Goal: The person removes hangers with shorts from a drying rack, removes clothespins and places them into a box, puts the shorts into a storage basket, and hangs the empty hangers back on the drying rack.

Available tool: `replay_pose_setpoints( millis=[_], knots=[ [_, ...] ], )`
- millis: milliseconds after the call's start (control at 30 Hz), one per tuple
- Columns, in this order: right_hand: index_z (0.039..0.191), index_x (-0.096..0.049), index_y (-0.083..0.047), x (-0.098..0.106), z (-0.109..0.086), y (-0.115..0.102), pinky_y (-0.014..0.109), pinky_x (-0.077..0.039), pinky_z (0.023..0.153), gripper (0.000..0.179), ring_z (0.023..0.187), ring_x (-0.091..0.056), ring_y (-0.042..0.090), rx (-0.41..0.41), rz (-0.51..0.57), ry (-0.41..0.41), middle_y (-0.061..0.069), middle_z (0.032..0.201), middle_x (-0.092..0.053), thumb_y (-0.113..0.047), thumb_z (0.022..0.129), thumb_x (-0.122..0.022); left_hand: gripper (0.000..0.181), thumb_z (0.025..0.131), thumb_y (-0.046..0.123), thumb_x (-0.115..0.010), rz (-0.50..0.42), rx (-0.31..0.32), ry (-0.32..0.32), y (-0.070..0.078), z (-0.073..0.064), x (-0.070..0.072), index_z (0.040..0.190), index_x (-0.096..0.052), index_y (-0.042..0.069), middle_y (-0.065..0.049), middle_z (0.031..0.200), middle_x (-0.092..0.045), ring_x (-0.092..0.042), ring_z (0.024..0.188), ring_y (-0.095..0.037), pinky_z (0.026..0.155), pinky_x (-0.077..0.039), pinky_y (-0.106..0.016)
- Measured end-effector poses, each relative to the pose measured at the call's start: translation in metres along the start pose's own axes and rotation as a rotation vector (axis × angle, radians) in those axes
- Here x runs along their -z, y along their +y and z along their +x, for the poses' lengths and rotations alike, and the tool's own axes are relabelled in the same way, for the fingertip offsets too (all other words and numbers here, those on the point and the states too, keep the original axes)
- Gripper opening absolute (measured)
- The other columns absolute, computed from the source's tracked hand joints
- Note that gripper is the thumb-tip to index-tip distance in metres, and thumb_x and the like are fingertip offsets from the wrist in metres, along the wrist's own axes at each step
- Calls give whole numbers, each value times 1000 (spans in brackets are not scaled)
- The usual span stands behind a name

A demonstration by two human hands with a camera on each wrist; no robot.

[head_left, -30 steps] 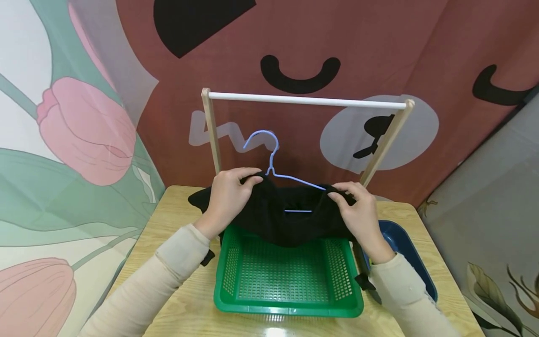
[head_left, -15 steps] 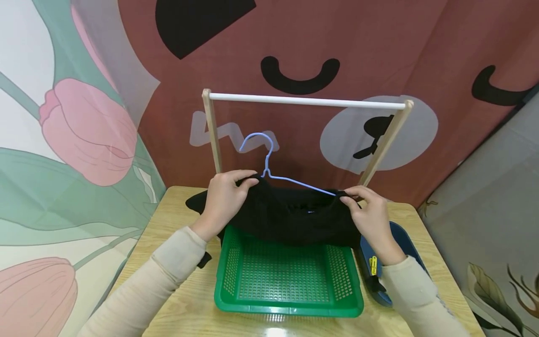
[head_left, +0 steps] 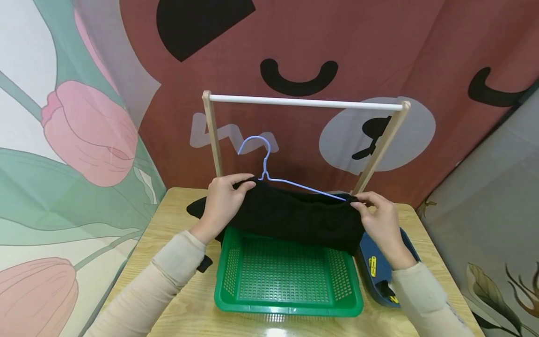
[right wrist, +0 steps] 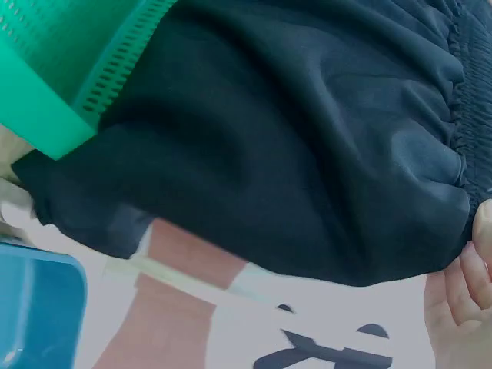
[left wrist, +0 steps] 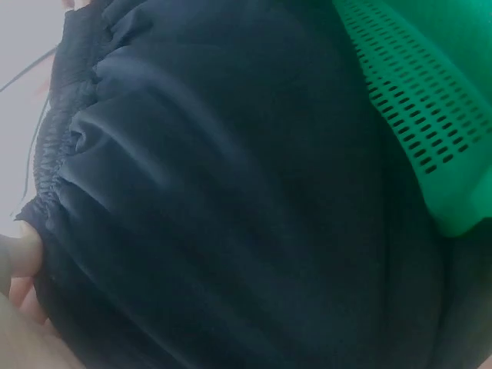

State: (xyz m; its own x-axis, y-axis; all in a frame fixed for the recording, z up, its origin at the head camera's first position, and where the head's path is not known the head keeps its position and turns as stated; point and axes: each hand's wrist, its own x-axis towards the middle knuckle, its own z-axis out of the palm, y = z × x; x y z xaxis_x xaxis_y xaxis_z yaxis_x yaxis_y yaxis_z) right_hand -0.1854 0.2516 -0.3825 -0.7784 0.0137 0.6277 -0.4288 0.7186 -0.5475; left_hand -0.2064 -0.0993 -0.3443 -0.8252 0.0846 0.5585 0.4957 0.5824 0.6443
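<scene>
Pinching the waistband of a black garment, the two hands are well apart, each clamped on the cloth between thumb and fingers. Forearms in pale sleeves reach in from the near left and near right. The left hand is slightly farther and higher than the right hand. A blue hanger stands partly inside the garment, its hook up beside the left hand, one arm sloping down to the right hand. The garment drapes over the far edge of a green basket on a wooden table. A rack with a white bar rises beyond. At right, the right forearm partly covers a blue tray holding yellow clips.
</scene>
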Motion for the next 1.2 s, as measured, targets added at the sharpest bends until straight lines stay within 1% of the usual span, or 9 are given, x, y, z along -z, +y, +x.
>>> replay_pose_setpoints(
  millis=[133, 267, 400, 533, 833, 933, 1033, 1100, 1200],
  knots=[
    [92, -73, 1, 2, -3, 8, 9, -40, 68, 10, 78, -55, 4, -8, -35, 10, 15, 92, -72, 6, 84, -76, 21, 91, 15, -73, -30, 39, -13, -2, -2, -1, 110, -77, 7, -9, 91, -75, -23, 36, -10, 40, -25, -26],
    [92, -73, 2, 3, -7, 15, 9, -40, 69, 10, 78, -55, 5, -5, -50, 12, 15, 89, -71, 6, 84, -75, 20, 92, 15, -73, -39, 40, -5, -5, -3, 0, 110, -77, 6, -10, 88, -75, -23, 36, -11, 41, -24, -26],
    [93, -72, 2, 5, -11, 22, 10, -40, 70, 10, 79, -53, -1, -9, -42, 15, 14, 90, -71, 8, 84, -74, 20, 92, 15, -72, -44, 45, 41, -8, -3, 1, 109, -77, 6, -10, 96, -75, -27, 37, -12, 44, -27, -28],
    [92, -73, 3, 5, -14, 27, 10, -40, 69, 13, 79, -52, -3, 7, -47, 26, 15, 90, -71, 11, 82, -74, 21, 92, 15, -72, -67, 75, 77, -9, -2, 2, 110, -77, 6, -11, 99, -75, -32, 37, -12, 45, -29, -28],
    [91, -74, 1, 1, -18, 25, 8, -41, 64, 18, 74, -60, 10, 77, -88, 29, 14, 88, -72, 11, 77, -79, 21, 92, 16, -72, -94, 103, 81, -11, -2, 0, 110, -77, 7, -10, 101, -75, -37, 38, -14, 43, -27, -27],
    [91, -74, -1, -1, -21, 21, 10, -39, 57, 19, 73, -61, 15, 89, -85, 7, 12, 88, -72, 11, 77, -78, 21, 92, 17, -72, -98, 106, 73, -11, -3, -2, 111, -77, 8, -9, 93, -75, -33, 36, -12, 41, -26, -27],
    [91, -73, -2, -4, -25, 16, 12, -38, 55, 19, 73, -63, 21, 100, -79, -18, 11, 87, -71, 11, 78, -77, 22, 93, 17, -72, -107, 114, 58, -11, -5, -3, 112, -76, 8, -8, 79, -74, -26, 34, -11, 40, -24, -26],
    [91, -73, -2, -7, -27, 13, 11, -39, 58, 19, 73, -63, 22, 112, -78, -36, 10, 86, -70, 10, 78, -78, 22, 93, 17, -72, -112, 124, 52, -11, -7, -5, 113, -76, 9, -7, 71, -71, -24, 33, -9, 39, -24, -25],
    [91, -73, -2, -11, -29, 8, 15, -43, 63, 19, 73, -63, 21, 126, -72, -61, 8, 85, -69, 10, 77, -79, 22, 92, 18, -72, -120, 132, 53, -13, -9, -7, 112, -76, 9, -6, 71, -70, -23, 33, -7, 39, -23, -25]
  ],
)
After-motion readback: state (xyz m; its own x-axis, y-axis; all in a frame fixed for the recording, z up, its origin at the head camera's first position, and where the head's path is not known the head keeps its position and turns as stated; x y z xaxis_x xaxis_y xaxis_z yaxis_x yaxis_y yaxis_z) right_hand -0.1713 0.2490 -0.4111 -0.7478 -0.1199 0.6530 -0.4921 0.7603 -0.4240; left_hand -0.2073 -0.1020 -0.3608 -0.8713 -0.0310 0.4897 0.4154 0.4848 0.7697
